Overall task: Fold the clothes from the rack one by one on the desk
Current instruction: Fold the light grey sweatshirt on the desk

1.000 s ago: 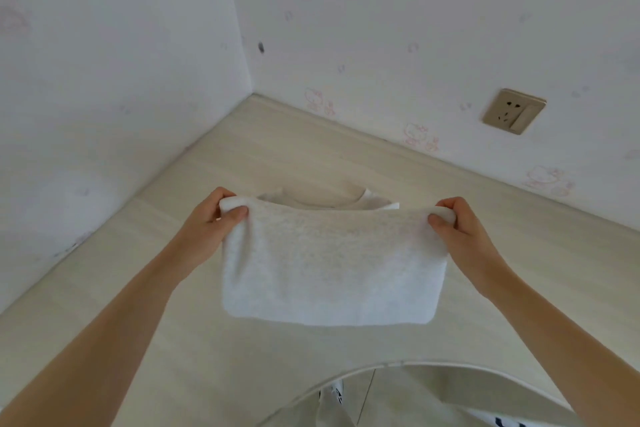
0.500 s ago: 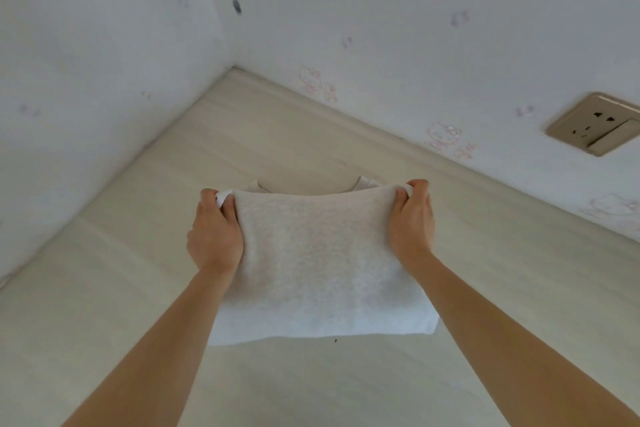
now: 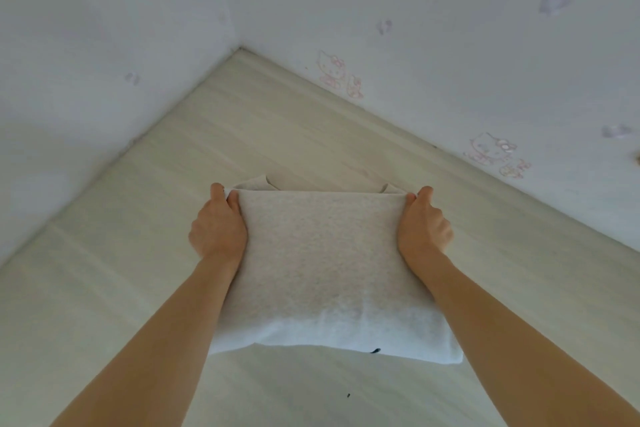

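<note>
**Folded top being laid down near the desk corner**

If either grip lets go before the far edge is flat, I judge the upper layer could slide off the layers beneath and the fold would open; the knit looks soft and limp, so uneven tension between the two sides would skew the rectangle. The collar parts peeking out beyond the far edge could also bunch if the fold is pushed further forward.

From my seat I see the pale grey, speckled knit top folded into a rectangle (image 3: 322, 263) lying on the pale wood-grain desk (image 3: 104, 288), close to where the two white walls meet. My left hand (image 3: 218, 225) pinches the far left corner of the cloth, thumb on top and fingers curled at the edge. My right hand (image 3: 422, 225) grasps the far right corner the same way, knuckles bent. Both forearms lie along the sides of the garment.
</note>
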The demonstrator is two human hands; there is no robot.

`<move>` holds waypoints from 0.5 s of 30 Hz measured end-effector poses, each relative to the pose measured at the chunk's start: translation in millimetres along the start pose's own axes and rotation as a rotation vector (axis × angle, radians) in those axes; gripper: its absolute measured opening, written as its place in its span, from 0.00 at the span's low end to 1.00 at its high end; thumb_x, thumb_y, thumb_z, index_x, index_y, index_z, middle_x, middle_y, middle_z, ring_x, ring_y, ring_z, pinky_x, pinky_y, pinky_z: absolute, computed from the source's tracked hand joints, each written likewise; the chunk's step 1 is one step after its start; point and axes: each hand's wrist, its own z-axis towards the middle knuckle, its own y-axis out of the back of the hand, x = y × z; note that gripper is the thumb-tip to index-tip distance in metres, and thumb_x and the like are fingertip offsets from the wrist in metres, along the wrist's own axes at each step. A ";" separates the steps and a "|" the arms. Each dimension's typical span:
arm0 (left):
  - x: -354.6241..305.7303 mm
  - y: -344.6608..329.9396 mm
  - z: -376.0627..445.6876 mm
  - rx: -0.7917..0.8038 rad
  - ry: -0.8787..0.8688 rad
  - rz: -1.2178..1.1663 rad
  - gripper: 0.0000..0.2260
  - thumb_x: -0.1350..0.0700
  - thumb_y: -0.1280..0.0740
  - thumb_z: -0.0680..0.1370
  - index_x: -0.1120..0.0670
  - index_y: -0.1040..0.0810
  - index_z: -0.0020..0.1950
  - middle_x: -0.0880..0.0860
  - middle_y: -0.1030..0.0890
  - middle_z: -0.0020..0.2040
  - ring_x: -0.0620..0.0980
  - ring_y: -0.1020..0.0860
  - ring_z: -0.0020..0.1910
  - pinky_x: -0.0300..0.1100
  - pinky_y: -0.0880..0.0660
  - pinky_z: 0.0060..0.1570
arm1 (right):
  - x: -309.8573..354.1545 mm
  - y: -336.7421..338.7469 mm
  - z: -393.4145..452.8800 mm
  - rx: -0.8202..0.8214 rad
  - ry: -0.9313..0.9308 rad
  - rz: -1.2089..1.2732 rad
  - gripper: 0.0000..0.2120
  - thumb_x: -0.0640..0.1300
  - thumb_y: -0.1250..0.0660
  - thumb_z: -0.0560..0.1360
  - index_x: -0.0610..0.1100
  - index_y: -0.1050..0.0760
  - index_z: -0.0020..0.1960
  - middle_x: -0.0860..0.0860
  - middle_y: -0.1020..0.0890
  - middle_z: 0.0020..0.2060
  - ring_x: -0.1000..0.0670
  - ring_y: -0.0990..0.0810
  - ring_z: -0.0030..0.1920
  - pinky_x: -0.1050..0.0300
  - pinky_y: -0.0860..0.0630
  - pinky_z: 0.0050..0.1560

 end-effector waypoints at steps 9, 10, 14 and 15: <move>13.1 35.7 -10.8 0.172 0.145 -0.486 0.21 0.42 0.42 0.81 0.55 0.30 0.66 0.58 0.22 0.59 0.60 0.25 0.60 0.49 0.32 0.55 | -13.3 18.0 -12.7 0.033 -0.033 0.315 0.16 0.56 0.48 0.81 0.48 0.40 0.63 0.44 0.20 0.46 0.41 0.23 0.43 0.48 0.27 0.45; 18.6 42.8 -19.4 0.194 0.175 -0.526 0.23 0.41 0.41 0.80 0.54 0.32 0.69 0.56 0.23 0.61 0.58 0.26 0.61 0.50 0.32 0.58 | -19.9 21.6 -19.1 0.029 -0.037 0.354 0.18 0.56 0.48 0.81 0.47 0.41 0.65 0.43 0.20 0.50 0.40 0.22 0.47 0.47 0.27 0.47; 48.8 46.4 -54.2 0.288 0.266 -0.417 0.24 0.38 0.36 0.76 0.54 0.26 0.64 0.50 0.21 0.55 0.56 0.24 0.56 0.51 0.29 0.56 | -48.5 22.3 -46.5 0.116 -0.119 0.335 0.28 0.59 0.47 0.80 0.41 0.41 0.72 0.40 0.31 0.66 0.37 0.28 0.63 0.42 0.30 0.60; 54.0 43.2 -59.4 0.350 0.284 -0.385 0.23 0.38 0.35 0.76 0.54 0.24 0.60 0.51 0.20 0.52 0.56 0.23 0.53 0.52 0.27 0.54 | -53.8 19.0 -53.1 0.182 -0.152 0.302 0.30 0.59 0.47 0.80 0.39 0.41 0.72 0.39 0.33 0.68 0.37 0.30 0.65 0.42 0.31 0.62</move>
